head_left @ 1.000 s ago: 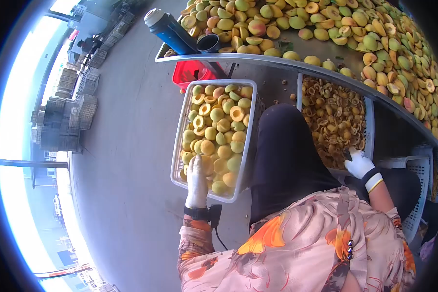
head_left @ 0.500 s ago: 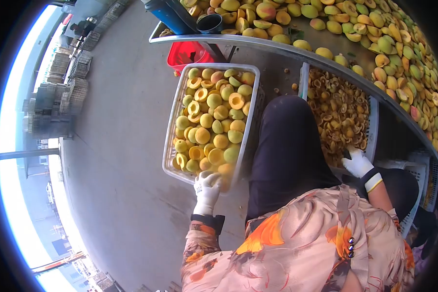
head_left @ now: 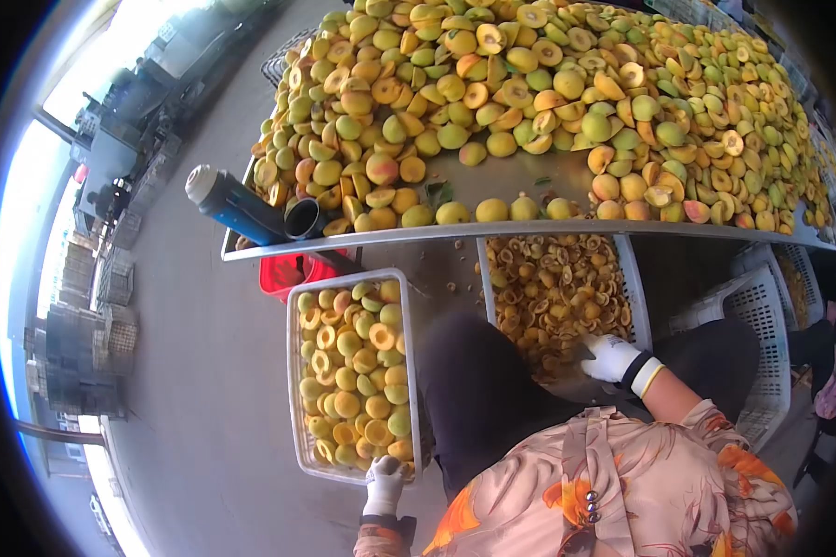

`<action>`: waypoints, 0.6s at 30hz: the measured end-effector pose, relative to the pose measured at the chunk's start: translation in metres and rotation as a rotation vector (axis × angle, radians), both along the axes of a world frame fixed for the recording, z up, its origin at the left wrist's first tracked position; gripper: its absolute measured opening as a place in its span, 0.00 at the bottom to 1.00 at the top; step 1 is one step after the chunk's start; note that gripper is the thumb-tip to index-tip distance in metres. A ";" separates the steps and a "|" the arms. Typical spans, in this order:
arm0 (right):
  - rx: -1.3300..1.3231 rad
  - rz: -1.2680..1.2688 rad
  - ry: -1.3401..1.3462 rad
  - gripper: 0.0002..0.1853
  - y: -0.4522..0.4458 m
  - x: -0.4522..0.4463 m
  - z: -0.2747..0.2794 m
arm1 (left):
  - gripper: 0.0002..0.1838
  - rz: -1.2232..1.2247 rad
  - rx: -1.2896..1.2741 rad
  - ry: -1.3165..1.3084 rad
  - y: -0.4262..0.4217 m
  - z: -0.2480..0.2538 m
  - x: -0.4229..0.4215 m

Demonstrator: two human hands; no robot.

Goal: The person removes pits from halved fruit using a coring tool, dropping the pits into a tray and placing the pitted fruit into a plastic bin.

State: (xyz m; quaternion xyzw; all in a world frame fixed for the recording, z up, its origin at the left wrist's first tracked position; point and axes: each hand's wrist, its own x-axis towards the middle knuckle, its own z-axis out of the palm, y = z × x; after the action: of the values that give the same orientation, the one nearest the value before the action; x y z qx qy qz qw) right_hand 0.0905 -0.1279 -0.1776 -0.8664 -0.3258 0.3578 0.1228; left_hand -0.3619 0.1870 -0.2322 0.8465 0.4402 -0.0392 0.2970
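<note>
My left hand (head_left: pixel 385 485), in a white glove, is at the near edge of a white crate (head_left: pixel 297 390) full of halved yellow-green fruit (head_left: pixel 346 405). Its fingers are curled together; whether they hold anything is hidden. My right hand (head_left: pixel 609 357), gloved too, reaches over the near part of another crate (head_left: pixel 637 302) heaped with brownish fruit pieces (head_left: pixel 557 292). The fingertips of that hand are dark and blurred against the pieces, so its grip is unclear. Beyond both crates, a metal-edged table (head_left: pixel 492 228) bears a large pile of fruit halves (head_left: pixel 622 111).
A blue bottle (head_left: pixel 237 206) and a dark cup (head_left: pixel 304 219) stand at the table's left corner, above a red container (head_left: pixel 293 271). White perforated crates (head_left: pixel 757 311) are at the right. Stacked crates (head_left: pixel 82 348) stand far left.
The view has shifted, showing more of the table. My left hand has drawn back from the fruit to the crate's near edge and its fingers have curled. My right hand stays by the brownish pieces.
</note>
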 end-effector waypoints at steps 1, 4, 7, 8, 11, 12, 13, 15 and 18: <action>-0.002 -0.002 -0.024 0.23 0.001 0.001 -0.003 | 0.11 -0.052 0.012 0.086 0.004 0.005 0.004; 0.124 -0.032 0.005 0.21 -0.003 0.004 0.006 | 0.14 -0.234 -0.019 0.293 0.033 0.022 0.025; 0.291 -0.211 -0.126 0.17 -0.004 0.001 0.014 | 0.12 -0.146 0.061 0.214 0.066 0.079 0.118; 0.362 -0.222 -0.168 0.17 -0.005 0.002 0.017 | 0.11 -0.154 0.127 0.022 0.077 0.095 0.155; 0.063 -0.119 0.004 0.18 -0.008 0.016 0.026 | 0.06 -0.320 0.363 -0.361 0.102 0.150 0.279; 0.065 -0.105 -0.038 0.19 -0.012 0.014 0.022 | 0.07 -0.457 0.567 -0.470 0.101 0.175 0.325; 0.091 -0.130 -0.024 0.21 -0.015 0.014 0.015 | 0.11 -0.347 0.422 -0.466 0.119 0.173 0.361; 0.131 -0.143 0.001 0.21 -0.013 0.017 0.015 | 0.21 -0.326 0.503 -0.503 0.147 0.173 0.430; 0.198 -0.195 0.012 0.20 -0.010 0.025 0.024 | 0.38 -0.209 0.680 -0.261 0.177 0.168 0.506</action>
State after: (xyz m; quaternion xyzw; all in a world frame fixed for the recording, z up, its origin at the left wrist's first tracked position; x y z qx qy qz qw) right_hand 0.1153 -0.1379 -0.1534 -0.8755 -0.2731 0.3153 0.2439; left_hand 0.1443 0.3644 -0.0643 0.9349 0.2979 0.1871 0.0472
